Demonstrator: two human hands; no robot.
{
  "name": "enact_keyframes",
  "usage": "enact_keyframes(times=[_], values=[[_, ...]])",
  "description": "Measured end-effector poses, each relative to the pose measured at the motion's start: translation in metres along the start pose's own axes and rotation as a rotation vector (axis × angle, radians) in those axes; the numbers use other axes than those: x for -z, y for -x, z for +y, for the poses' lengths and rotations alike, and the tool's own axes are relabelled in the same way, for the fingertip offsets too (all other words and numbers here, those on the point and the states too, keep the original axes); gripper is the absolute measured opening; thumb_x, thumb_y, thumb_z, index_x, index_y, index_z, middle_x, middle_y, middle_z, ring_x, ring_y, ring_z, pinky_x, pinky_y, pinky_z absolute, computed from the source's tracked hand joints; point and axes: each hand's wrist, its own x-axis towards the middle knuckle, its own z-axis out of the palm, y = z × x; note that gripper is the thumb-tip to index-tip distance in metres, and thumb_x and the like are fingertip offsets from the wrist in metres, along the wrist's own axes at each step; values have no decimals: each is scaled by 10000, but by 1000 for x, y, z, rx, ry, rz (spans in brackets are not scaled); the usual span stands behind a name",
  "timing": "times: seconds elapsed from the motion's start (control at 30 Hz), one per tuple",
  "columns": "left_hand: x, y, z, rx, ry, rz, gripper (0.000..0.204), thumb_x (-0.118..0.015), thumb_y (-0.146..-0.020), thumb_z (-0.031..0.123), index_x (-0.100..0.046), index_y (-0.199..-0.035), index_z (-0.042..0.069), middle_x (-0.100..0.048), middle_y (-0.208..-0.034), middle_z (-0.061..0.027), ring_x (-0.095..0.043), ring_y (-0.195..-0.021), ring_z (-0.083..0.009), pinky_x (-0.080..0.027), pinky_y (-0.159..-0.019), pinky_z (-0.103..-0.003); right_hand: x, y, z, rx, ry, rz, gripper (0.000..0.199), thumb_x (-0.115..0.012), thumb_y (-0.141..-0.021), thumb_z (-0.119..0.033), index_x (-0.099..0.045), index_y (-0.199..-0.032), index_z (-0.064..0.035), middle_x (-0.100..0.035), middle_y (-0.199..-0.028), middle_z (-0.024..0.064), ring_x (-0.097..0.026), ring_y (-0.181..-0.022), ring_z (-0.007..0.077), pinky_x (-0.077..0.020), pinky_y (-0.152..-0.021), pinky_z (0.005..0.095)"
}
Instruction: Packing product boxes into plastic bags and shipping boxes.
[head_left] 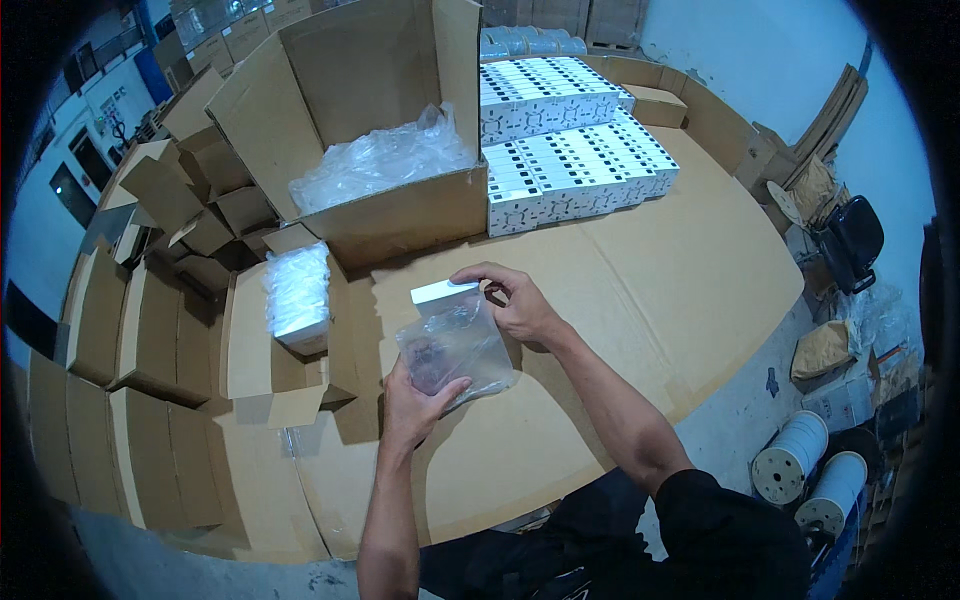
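A clear plastic bag (pixel 462 352) is held over the table in front of me. My left hand (pixel 410 408) grips its lower left side, the thumb lying across the front. At the bag's top edge is a small white box (pixel 440 292). My right hand (pixel 517 302) has its fingers bent around the right end of this box and the bag's upper corner. How far the box sits inside the bag I cannot tell. Left of my hands, an open carton (pixel 250 345) contains several bagged white boxes (pixel 298 290) packed in a row.
A large open carton (pixel 410 222) full of loose clear bags (pixel 385 165) stands beyond my hands. Stacked white patterned boxes (pixel 570 185) are to its right on the cardboard-covered table (pixel 680 290). More open cartons (pixel 165 330) crowd the left. Cable spools (pixel 790 458) stand on the floor at right.
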Motion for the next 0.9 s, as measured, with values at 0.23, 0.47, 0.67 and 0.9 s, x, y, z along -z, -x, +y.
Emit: enact_keyframes(times=[0.23, 0.47, 0.67, 0.9], values=[[0, -2, -21, -33, 72, 49, 555, -886, -745, 132, -602, -1203, 1, -723, -1070, -135, -701, -982, -207, -556, -900, -354, 14, -1, -22, 405, 342, 233, 368, -614, -810, -19, -684, -1170, -46, -645, -1238, 104, -588, -1143, 234, -470, -951, 381], [-1, -3, -2, -5, 97, 30, 524, -871, -757, 86, -597, -1197, 8, -704, -1060, -96, -682, -972, -178, -551, -882, -341, -16, 3, -54, 596, 667, 62, 357, -724, -766, -164, -683, -1111, -85, -647, -1082, 112, -571, -1051, 301, -450, -949, 435], [2, -1, -2, 25, 0, 17, 522, -868, -758, 74, -591, -1194, 5, -679, -1094, -88, -660, -1001, -189, -533, -899, -344, -29, 6, -68, 525, 929, -63, 458, -792, -782, -218, -640, -1193, -84, -668, -994, 68, -586, -969, 265, -424, -932, 404], [4, -1, -2, 8, 16, 45, 511, -870, -755, 99, -612, -1185, -1, -698, -1061, -94, -667, -976, -190, -541, -880, -353, -41, -12, -109, 182, 1068, -511, 268, -718, -806, -100, -685, -1065, -43, -697, -815, 92, -641, -876, 310, -418, -906, 430]])
